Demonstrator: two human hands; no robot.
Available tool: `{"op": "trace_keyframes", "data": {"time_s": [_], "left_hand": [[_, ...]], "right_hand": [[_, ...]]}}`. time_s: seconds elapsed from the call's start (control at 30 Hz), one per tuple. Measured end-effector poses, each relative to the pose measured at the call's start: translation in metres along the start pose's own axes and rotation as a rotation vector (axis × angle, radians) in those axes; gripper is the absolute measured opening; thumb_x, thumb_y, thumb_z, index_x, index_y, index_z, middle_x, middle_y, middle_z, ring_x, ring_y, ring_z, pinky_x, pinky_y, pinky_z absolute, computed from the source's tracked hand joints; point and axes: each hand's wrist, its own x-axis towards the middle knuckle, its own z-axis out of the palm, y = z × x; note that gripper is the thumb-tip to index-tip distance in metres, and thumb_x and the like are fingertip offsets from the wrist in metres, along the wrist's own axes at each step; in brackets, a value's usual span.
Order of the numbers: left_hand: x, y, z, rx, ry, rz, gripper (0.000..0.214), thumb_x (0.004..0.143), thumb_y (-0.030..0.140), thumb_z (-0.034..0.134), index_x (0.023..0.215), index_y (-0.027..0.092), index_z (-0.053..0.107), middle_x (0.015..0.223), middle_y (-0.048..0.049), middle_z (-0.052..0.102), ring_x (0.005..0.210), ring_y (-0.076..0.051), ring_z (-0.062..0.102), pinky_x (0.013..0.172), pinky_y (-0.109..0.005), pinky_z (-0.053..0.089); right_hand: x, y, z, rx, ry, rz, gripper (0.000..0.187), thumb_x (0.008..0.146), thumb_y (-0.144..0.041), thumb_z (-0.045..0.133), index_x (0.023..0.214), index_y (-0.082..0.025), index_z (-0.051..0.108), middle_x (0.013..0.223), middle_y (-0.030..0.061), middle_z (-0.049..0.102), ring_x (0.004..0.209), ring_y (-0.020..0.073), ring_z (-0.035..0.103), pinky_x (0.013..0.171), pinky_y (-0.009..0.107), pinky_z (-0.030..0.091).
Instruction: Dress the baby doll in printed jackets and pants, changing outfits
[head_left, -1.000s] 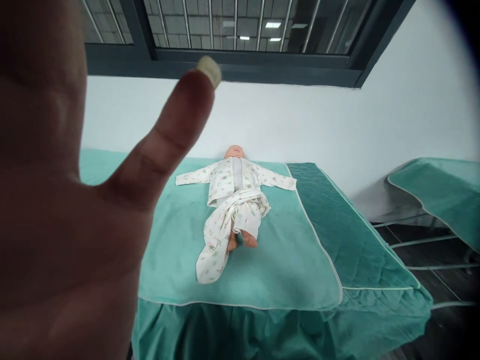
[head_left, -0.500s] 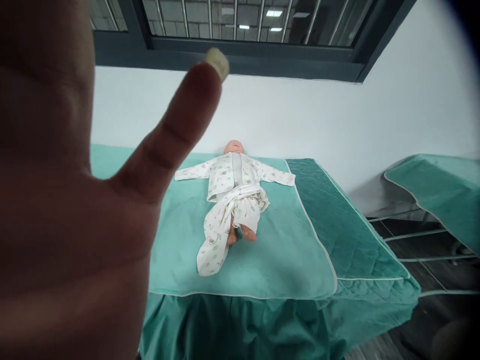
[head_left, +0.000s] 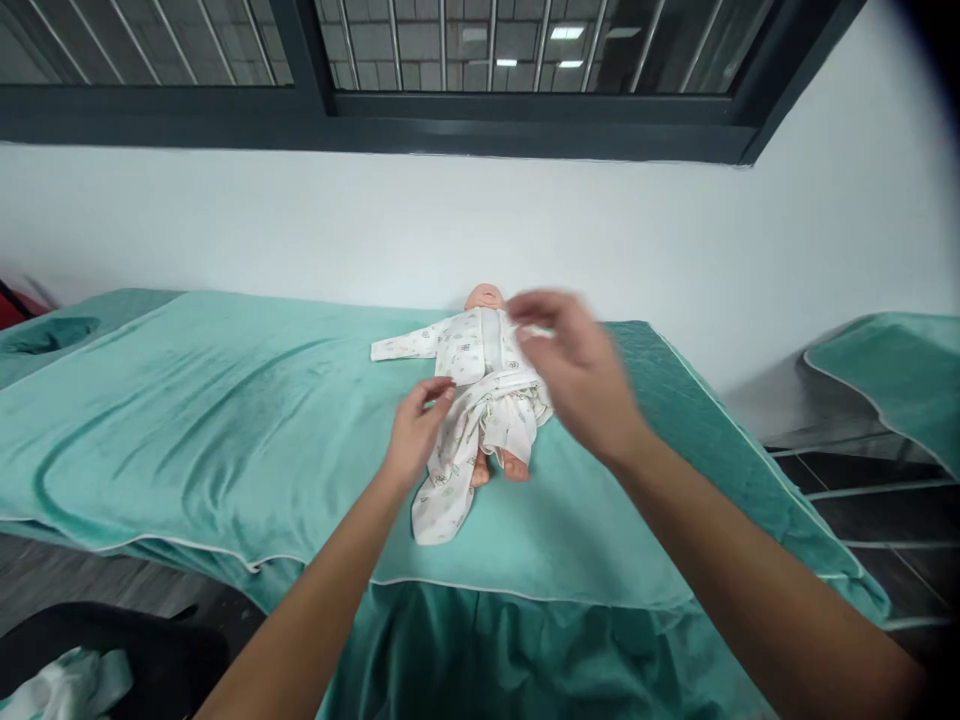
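Observation:
A baby doll [head_left: 484, 296] lies on its back with its feet towards me. It wears a white printed jacket [head_left: 460, 345] and matching trousers [head_left: 442, 510]. One trouser leg stretches flat towards the front left, while both bare feet show beside it. Close to the jacket hem and that trouser leg, my left hand [head_left: 416, 430] has its fingers loosely bent, thumb and forefinger slightly apart, with nothing seen in them. My right hand [head_left: 574, 365], blurred, is raised over the doll's other sleeve and hides it. Its fingers are curved and apart from the thumb, holding nothing visible.
The doll rests on a green mat [head_left: 300, 400] over a green-covered bed beside a white wall. A dark window frame [head_left: 525, 125] runs above. At lower left is a black seat [head_left: 172, 650] with cloth on it; at right, metal bars [head_left: 885, 490] and another green-covered surface [head_left: 892, 370].
A large hand close to the camera at the left has gone from there. Both my hands now reach towards the doll. The view has shifted slightly left; the doll lies as before.

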Motion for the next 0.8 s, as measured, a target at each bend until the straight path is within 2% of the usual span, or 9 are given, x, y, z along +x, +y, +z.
{"op": "trace_keyframes", "data": {"time_s": [0.07,0.13,0.2,0.27,0.37,0.43,0.5,0.63,0.8], "left_hand": [[0.007,-0.036,0.006,0.136,-0.073,-0.094,0.032,0.083,0.037,0.066,0.108,0.018,0.07,0.109,-0.0095,0.072,0.107,-0.025,0.064,0.1,-0.041,0.045],[0.013,-0.059,0.008,0.229,-0.129,-0.041,0.028,0.08,0.028,0.065,0.105,0.018,0.072,0.111,-0.0087,0.069,0.108,-0.024,0.062,0.101,-0.039,0.044],[0.017,-0.066,0.007,0.248,-0.22,-0.016,0.033,0.078,0.026,0.065,0.11,0.019,0.072,0.11,-0.0073,0.068,0.105,-0.023,0.061,0.098,-0.038,0.044],[0.019,-0.062,0.004,0.221,-0.359,-0.061,0.038,0.077,0.029,0.068,0.114,0.02,0.071,0.106,-0.0051,0.069,0.099,-0.022,0.061,0.092,-0.035,0.045],[0.017,-0.049,-0.004,0.121,-0.512,-0.226,0.03,0.076,0.033,0.073,0.102,0.018,0.071,0.093,-0.0021,0.068,0.085,-0.018,0.06,0.079,-0.03,0.045],[0.015,-0.041,-0.009,-0.031,-0.498,-0.372,0.026,0.076,0.036,0.075,0.093,0.017,0.068,0.085,-0.0007,0.066,0.074,-0.015,0.059,0.069,-0.027,0.044],[0.013,-0.035,-0.012,-0.221,-0.406,-0.459,0.028,0.076,0.038,0.077,0.091,0.018,0.065,0.08,0.0007,0.064,0.067,-0.012,0.058,0.063,-0.024,0.043],[0.011,-0.026,-0.012,-0.447,-0.22,-0.426,0.031,0.072,0.036,0.082,0.09,0.017,0.064,0.079,0.0013,0.063,0.064,-0.011,0.059,0.061,-0.023,0.046],[0.008,-0.025,-0.007,-0.5,-0.23,-0.413,0.028,0.074,0.036,0.081,0.088,0.017,0.065,0.075,0.002,0.061,0.062,-0.009,0.057,0.058,-0.021,0.045]], "right_hand": [[0.004,0.026,0.031,-0.014,-0.164,0.07,0.036,0.102,-0.037,0.044,0.134,-0.024,0.052,0.133,0.0065,0.06,0.12,0.0193,0.058,0.1,0.037,0.049],[0.005,0.056,0.061,-0.166,-0.411,0.144,0.032,0.098,-0.036,0.05,0.124,-0.019,0.061,0.128,0.0094,0.064,0.118,0.0219,0.059,0.101,0.036,0.046],[0.004,0.081,0.084,-0.406,-0.592,0.139,0.03,0.098,-0.038,0.05,0.115,-0.018,0.066,0.119,0.0113,0.068,0.113,0.0255,0.061,0.099,0.039,0.043],[0.002,0.095,0.094,-0.564,-0.685,0.081,0.034,0.099,-0.044,0.048,0.105,-0.018,0.069,0.11,0.0119,0.071,0.108,0.0278,0.061,0.097,0.041,0.04],[0.005,0.101,0.093,-0.592,-0.71,0.054,0.042,0.1,-0.052,0.042,0.093,-0.019,0.068,0.099,0.0093,0.072,0.101,0.0263,0.062,0.091,0.038,0.038],[0.012,0.102,0.085,-0.564,-0.703,0.091,0.045,0.101,-0.053,0.038,0.086,-0.021,0.065,0.093,0.0072,0.072,0.094,0.024,0.062,0.082,0.034,0.038],[0.02,0.104,0.075,-0.525,-0.715,0.167,0.05,0.1,-0.058,0.035,0.078,-0.021,0.061,0.085,0.0062,0.07,0.083,0.0225,0.061,0.073,0.032,0.036],[0.037,0.107,0.06,-0.311,-0.856,0.356,0.061,0.093,-0.07,0.035,0.064,-0.021,0.054,0.073,0.005,0.065,0.069,0.0208,0.056,0.065,0.032,0.034],[0.045,0.098,0.062,-0.139,-1.176,0.333,0.035,0.085,-0.047,0.056,0.062,-0.02,0.059,0.074,0.0027,0.064,0.069,0.0184,0.051,0.063,0.031,0.035]]}}
